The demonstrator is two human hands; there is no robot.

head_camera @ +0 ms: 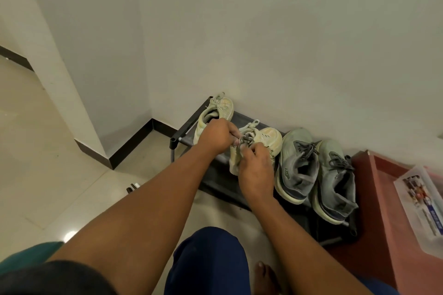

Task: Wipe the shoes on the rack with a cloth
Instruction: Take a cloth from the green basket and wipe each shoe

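- we see a low dark shoe rack (184,127) set against the white wall (287,31), in the corner by the dark skirting (134,143).
- four shoes sit on the rack: a pale cream sneaker (217,112) at the far left, a second cream sneaker (263,141) beside it, then two grey sneakers (297,163) (335,182) touching side by side.
- our left hand (215,136) hangs over the gap between the two cream sneakers, its fingers curled and pinching the lace (247,137) of the second one.
- our right hand (256,167) covers that sneaker's heel end, fingers curled in at the same lace; both hands hide much of the shoe.
- we cannot make out a cloth in either hand.
- to the right of the rack stands a reddish-brown tabletop (374,211), carrying a clear plastic box (422,203) with printed packets inside.
- a small dark and white object (133,187) lies on the pale tiled floor (48,151) left of the rack.
- a blue-clad knee (208,258) and a bare foot (263,275) show below.
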